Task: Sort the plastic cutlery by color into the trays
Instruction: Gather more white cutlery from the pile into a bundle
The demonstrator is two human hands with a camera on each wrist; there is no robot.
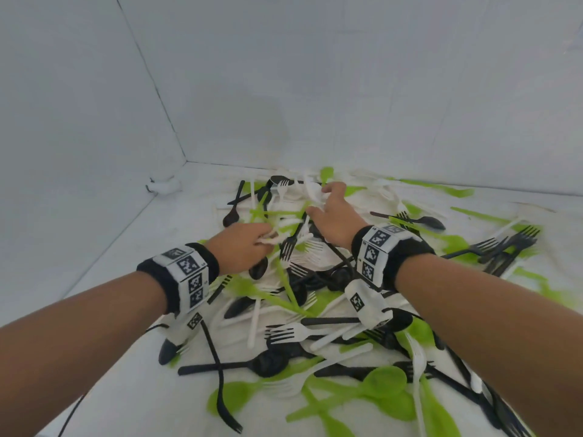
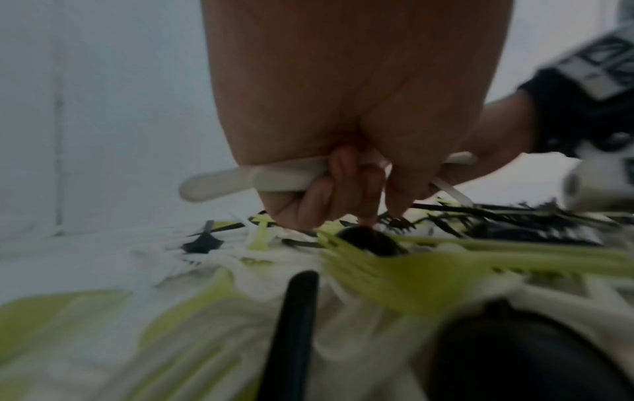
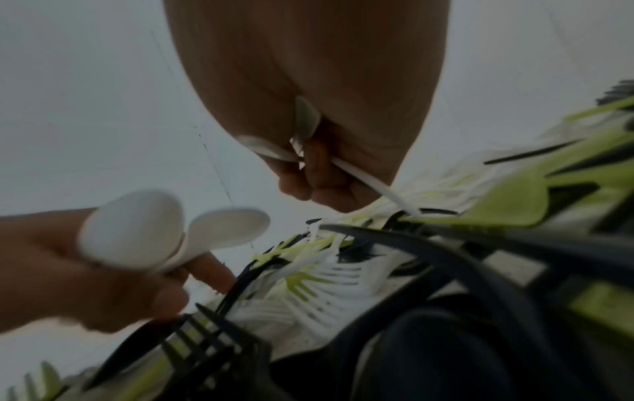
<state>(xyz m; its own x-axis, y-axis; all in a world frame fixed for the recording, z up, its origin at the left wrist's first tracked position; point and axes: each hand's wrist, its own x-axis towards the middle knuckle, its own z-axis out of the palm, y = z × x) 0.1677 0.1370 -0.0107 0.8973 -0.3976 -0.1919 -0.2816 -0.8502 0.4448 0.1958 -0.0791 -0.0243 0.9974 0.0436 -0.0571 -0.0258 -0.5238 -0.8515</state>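
A mixed pile of white, black and green plastic cutlery (image 1: 315, 294) covers the white surface. My left hand (image 1: 249, 244) hovers over the pile's middle, its curled fingers holding white spoons (image 2: 240, 180); their bowls (image 3: 154, 233) show in the right wrist view. My right hand (image 1: 331, 212) reaches further back, fingers curled round white cutlery (image 3: 305, 119) with a thin white handle (image 3: 377, 187) sticking out below. No trays are in view.
White walls close the space at the left and the back, meeting in a corner (image 1: 186, 160). A small white object (image 1: 164, 186) lies by the left wall. A black cable (image 1: 72, 414) trails at the lower left.
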